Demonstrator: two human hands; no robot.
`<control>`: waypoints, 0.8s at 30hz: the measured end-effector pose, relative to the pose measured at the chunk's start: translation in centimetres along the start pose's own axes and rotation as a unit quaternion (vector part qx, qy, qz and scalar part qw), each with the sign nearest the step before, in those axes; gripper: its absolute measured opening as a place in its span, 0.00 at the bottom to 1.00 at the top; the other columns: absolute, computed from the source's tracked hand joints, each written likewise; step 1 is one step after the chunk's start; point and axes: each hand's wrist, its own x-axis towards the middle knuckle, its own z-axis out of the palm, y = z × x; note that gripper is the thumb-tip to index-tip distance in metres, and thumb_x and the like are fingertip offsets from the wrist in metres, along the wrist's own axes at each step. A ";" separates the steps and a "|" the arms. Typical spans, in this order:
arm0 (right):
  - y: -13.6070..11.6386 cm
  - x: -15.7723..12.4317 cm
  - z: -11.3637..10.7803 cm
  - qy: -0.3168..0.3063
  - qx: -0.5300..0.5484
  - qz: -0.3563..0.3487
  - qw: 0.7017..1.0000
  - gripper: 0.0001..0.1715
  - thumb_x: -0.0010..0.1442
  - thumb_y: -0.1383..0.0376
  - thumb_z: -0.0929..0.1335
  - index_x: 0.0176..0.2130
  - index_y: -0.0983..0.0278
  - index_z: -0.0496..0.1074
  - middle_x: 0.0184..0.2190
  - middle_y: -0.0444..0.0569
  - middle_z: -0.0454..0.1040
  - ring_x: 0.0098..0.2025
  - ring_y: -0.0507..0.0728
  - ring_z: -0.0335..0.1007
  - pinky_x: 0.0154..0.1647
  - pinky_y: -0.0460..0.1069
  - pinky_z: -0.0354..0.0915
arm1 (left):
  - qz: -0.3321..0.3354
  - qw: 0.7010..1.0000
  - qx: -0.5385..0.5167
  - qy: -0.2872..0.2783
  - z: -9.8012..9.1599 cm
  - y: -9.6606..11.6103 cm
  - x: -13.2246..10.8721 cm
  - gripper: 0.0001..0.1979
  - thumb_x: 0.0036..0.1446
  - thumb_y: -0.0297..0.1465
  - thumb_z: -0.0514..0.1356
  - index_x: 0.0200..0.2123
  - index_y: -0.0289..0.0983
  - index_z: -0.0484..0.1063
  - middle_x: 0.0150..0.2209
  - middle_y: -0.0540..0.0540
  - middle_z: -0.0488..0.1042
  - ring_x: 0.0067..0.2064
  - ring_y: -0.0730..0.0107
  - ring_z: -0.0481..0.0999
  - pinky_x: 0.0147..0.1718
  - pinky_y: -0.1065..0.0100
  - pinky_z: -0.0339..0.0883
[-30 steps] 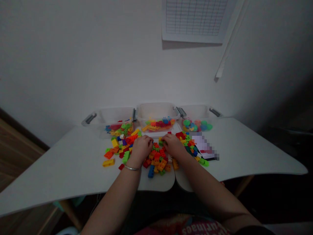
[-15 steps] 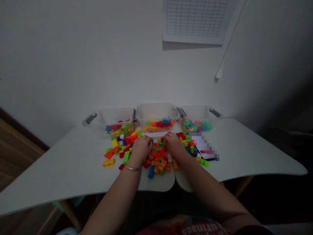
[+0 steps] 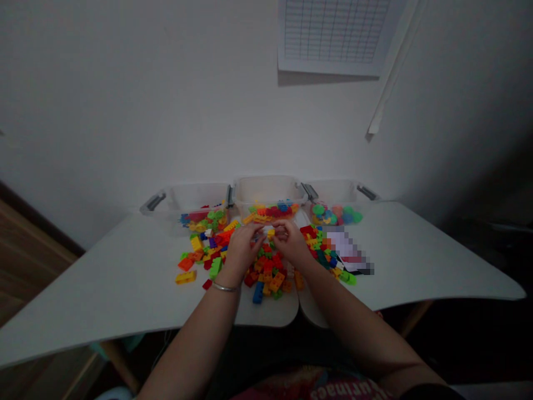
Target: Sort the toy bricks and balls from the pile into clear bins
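My right hand (image 3: 292,242) pinches a small yellow toy brick (image 3: 271,234) between thumb and fingers, over the far part of the brick pile. Close on its left, my left hand (image 3: 244,248) has its fingers curled inward, with the fingertips near the yellow brick; whatever they hold, if anything, is hidden. A silver bangle circles the left wrist. Below and between both hands lies a heap of red and orange bricks (image 3: 270,269), with a blue brick (image 3: 258,293) at its near edge. A bright green brick (image 3: 215,268) rests beside the left wrist.
Three clear plastic bins (image 3: 270,191) line the wall, holding bricks and, in the right bin (image 3: 337,191), round coloured pieces. A phone-like flat object (image 3: 347,251), partly pixelated, lies right of the pile. The white table (image 3: 137,278) has a seam near its front middle.
Both hands have lifted slightly and drawn nearer each other. A yellow brick now shows in the right hand's fingers. The pile and bins look unchanged.
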 end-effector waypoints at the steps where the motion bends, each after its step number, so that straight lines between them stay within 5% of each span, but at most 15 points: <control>1: 0.1 0.0 0.2 -0.001 0.037 0.020 0.999 0.15 0.50 0.69 0.65 0.41 0.61 0.66 0.39 0.48 0.71 0.39 0.53 0.72 0.38 0.48 0.72 | 0.004 1.000 -0.006 0.000 0.0 -0.1 0.0 0.13 0.59 0.30 0.60 0.47 0.39 0.72 0.45 0.43 0.78 0.47 0.63 0.76 0.49 0.59 0.68; 7: -0.2 0.2 0.7 -0.033 0.157 0.070 0.985 0.15 0.48 0.63 0.69 0.37 0.60 0.62 0.34 0.42 0.72 0.36 0.53 0.75 0.38 0.49 0.72 | 0.020 1.000 -0.015 0.000 0.2 -0.5 -0.1 0.12 0.58 0.31 0.61 0.47 0.39 0.72 0.47 0.43 0.78 0.50 0.61 0.75 0.51 0.58 0.67; 15: -0.6 0.8 1.0 -0.074 0.117 0.083 0.987 0.11 0.49 0.65 0.69 0.35 0.60 0.65 0.33 0.43 0.75 0.36 0.53 0.75 0.40 0.49 0.72 | 0.029 0.999 0.011 0.012 -0.1 0.0 0.0 0.12 0.60 0.30 0.58 0.47 0.40 0.73 0.47 0.44 0.77 0.49 0.63 0.75 0.50 0.61 0.66; 19: -2.0 2.3 -0.1 -0.040 -0.015 -0.001 0.999 0.09 0.51 0.67 0.66 0.36 0.62 0.68 0.34 0.45 0.75 0.34 0.53 0.73 0.37 0.49 0.71 | -0.049 0.997 0.064 0.016 -0.2 0.1 -0.1 0.14 0.59 0.32 0.59 0.49 0.38 0.71 0.45 0.42 0.78 0.46 0.60 0.76 0.49 0.58 0.66; 24: -3.6 5.2 -2.3 0.031 -0.183 -0.154 0.970 0.14 0.54 0.72 0.63 0.39 0.63 0.73 0.42 0.52 0.76 0.48 0.57 0.70 0.54 0.53 0.65 | -0.044 0.991 0.119 -0.041 -0.3 -0.1 -0.3 0.09 0.60 0.29 0.55 0.39 0.38 0.75 0.43 0.42 0.77 0.48 0.60 0.74 0.50 0.59 0.66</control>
